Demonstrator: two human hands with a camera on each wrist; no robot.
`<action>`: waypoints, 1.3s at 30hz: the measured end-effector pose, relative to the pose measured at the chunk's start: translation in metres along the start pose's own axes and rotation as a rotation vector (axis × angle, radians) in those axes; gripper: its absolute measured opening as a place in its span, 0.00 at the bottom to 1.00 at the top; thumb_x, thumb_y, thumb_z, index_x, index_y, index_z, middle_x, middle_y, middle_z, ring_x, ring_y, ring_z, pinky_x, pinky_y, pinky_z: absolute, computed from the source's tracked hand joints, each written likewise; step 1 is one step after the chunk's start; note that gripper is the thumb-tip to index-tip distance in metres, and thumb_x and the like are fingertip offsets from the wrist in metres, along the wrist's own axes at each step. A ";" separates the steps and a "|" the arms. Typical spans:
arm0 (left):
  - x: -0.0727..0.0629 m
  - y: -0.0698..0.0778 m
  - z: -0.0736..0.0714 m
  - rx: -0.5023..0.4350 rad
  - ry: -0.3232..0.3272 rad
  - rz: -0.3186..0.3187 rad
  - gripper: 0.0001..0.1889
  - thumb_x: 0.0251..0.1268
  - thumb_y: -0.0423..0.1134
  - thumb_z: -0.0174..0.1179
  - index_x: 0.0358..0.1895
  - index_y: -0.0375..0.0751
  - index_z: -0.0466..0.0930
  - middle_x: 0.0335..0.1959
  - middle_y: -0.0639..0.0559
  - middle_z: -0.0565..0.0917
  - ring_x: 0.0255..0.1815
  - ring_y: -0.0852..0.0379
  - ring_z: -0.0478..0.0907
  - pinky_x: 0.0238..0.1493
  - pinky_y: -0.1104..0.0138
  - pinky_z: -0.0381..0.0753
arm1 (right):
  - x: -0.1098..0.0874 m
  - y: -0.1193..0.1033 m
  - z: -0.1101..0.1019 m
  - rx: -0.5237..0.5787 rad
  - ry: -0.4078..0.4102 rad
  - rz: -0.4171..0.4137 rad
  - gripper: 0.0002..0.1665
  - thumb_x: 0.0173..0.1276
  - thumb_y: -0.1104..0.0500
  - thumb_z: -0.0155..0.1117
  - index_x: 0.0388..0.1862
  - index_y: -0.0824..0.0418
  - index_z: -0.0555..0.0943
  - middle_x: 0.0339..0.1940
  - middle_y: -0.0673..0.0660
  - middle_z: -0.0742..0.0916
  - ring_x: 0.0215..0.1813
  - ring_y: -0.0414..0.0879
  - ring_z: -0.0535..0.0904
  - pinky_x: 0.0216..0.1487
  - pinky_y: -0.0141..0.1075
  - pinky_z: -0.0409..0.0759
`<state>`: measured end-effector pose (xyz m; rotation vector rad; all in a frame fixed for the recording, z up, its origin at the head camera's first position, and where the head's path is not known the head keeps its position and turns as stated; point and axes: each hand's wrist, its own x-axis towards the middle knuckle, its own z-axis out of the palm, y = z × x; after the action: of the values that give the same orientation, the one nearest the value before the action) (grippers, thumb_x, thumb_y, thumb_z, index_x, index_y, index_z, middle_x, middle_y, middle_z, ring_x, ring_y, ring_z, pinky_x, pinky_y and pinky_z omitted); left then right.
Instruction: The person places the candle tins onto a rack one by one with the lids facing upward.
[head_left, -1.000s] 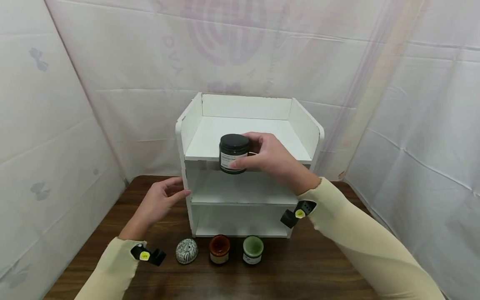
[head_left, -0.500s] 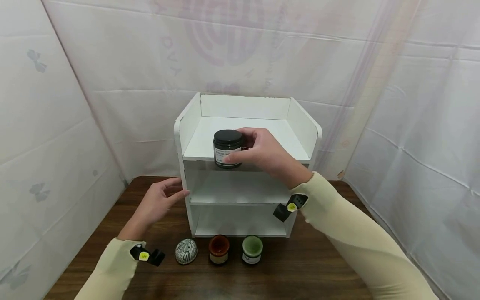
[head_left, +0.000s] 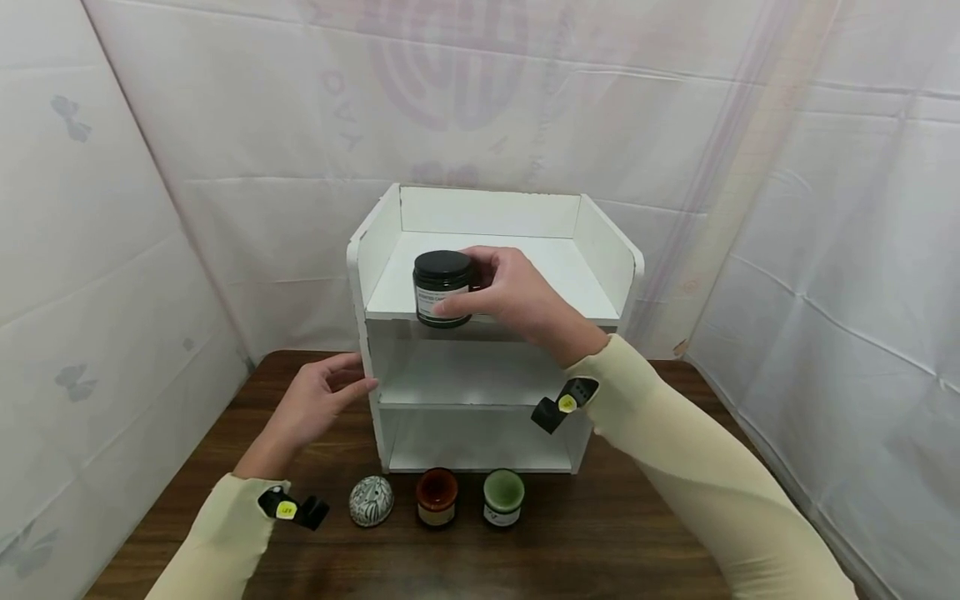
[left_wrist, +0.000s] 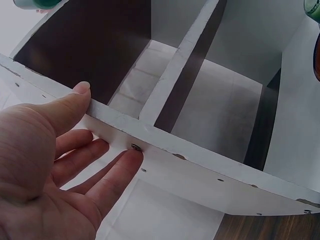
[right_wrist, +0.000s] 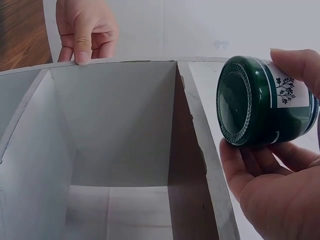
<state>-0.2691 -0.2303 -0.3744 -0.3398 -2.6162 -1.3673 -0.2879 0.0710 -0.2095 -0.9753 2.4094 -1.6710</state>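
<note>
Label (head_left: pixel 426 302) on dark lidded jar (head_left: pixel 442 287): "SCENTED CAN…", remainder under the thumb; right wrist view adds a plant motif. Labels on red-brown jar (head_left: pixel 437 498) and pale-green jar (head_left: pixel 503 498), both on the tabletop (head_left: pixel 540 558) before the white shelf unit (head_left: pixel 472 383), too small to read. Patterned dome (head_left: pixel 371 501) stands left of them, near the unit's left front corner.

Dark jar sits between thumb and fingers of the right hand (head_left: pixel 510 292), clamped round it, raised at the unit's top-shelf front edge, left of centre. Left hand (head_left: pixel 318 396): thumb and fingers apart, touching the unit's left side panel.

Versus 1.0 s ago: dark jar higher, farther left along the unit; left hand unchanged.
</note>
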 end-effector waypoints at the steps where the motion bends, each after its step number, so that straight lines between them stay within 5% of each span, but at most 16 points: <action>1: 0.000 0.000 0.000 -0.004 -0.002 -0.001 0.30 0.70 0.56 0.65 0.70 0.46 0.76 0.60 0.41 0.85 0.62 0.39 0.81 0.53 0.51 0.85 | 0.001 0.000 0.001 -0.003 -0.003 0.002 0.30 0.54 0.57 0.82 0.56 0.55 0.84 0.47 0.54 0.90 0.47 0.48 0.85 0.52 0.38 0.79; 39: -0.004 0.001 -0.003 -0.011 -0.001 -0.005 0.30 0.71 0.56 0.64 0.71 0.47 0.75 0.62 0.41 0.83 0.63 0.39 0.80 0.56 0.47 0.84 | 0.042 -0.011 0.024 -0.075 -0.025 0.030 0.28 0.53 0.54 0.83 0.54 0.53 0.84 0.45 0.51 0.90 0.47 0.46 0.82 0.55 0.40 0.76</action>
<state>-0.2646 -0.2327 -0.3736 -0.3362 -2.6130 -1.3838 -0.3072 0.0274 -0.1975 -0.9588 2.4744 -1.5604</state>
